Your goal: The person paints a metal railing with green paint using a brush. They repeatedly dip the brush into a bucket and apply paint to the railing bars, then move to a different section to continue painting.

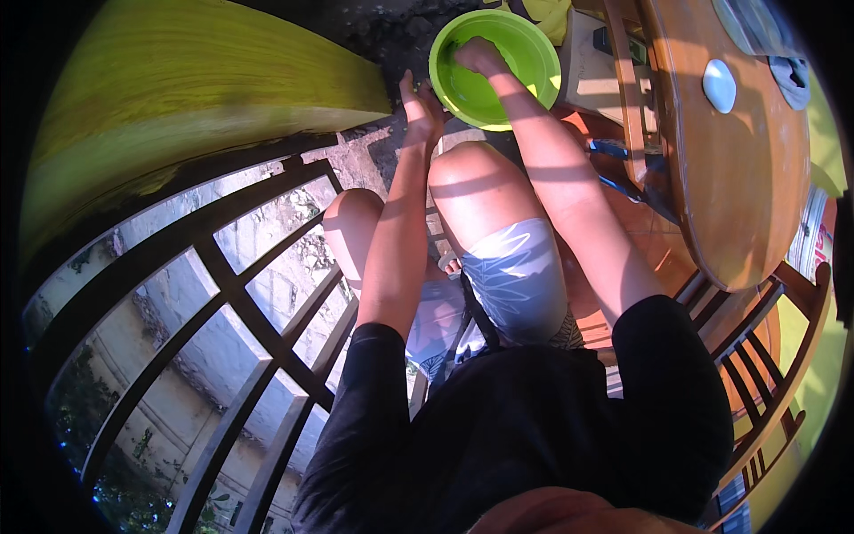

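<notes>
A round green plastic basin [527,40] lies ahead of my knees at the top of the view. My right hand [479,56] is down inside it, fingers curled; whether it holds anything is hidden. My left hand [421,107] is beside the basin's left rim, thumb apart from the fingers, with nothing seen in it. Whether its fingers touch the basin is unclear.
On the right is a wooden table [740,173] bearing a white oval object [719,87] and a grey cloth [790,79]. A slatted wooden chair [794,374] is behind it. A barred railing [220,267] and a yellow-green wall [220,67] flank my left side.
</notes>
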A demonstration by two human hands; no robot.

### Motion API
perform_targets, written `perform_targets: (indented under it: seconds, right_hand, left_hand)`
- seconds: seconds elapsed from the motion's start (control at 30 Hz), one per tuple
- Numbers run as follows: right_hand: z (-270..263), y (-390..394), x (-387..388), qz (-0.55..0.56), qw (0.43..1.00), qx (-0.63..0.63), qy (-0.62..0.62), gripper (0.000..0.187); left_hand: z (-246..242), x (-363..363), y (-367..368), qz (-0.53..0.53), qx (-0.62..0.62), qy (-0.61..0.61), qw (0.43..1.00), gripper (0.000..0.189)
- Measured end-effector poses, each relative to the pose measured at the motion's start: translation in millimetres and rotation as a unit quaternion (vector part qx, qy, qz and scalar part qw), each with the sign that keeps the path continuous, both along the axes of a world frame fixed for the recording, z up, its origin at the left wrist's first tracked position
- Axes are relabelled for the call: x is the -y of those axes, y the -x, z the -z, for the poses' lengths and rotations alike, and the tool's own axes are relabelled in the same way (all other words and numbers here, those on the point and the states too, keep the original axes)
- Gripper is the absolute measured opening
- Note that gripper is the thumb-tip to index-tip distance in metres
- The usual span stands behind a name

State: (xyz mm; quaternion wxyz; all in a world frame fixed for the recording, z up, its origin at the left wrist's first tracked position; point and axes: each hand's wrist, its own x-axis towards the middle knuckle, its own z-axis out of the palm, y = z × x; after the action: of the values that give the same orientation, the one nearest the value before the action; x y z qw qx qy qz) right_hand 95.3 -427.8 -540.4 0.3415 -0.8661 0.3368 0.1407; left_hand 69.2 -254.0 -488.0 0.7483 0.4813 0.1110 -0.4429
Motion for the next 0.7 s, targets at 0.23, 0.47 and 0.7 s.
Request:
perform_targets:
  seconds: [0.23, 0.47, 0.7]
  right_hand:
    - [-33.1, 22.7, 7.3, 0.016, 0.958, -0.061, -0.278, 0.025]
    - [-70.4, 56.6, 56.8, 0.042, 0.980, -0.048, -0.187, 0.022]
    - [-17.1, 42.0, 37.1, -0.024, 0.986, 0.048, 0.155, 0.027]
  left_hand:
    - [-15.6, 1.3, -0.1, 0.003, -0.002, 0.025, 1.000, 0.098]
    - [-15.7, 19.1, -3.1, 0.035, 0.007, -0.004, 0.999, 0.094]
    - [-20.0, 27.0, 3.0, 0.090, 0.022, -0.050, 0.995, 0.086]
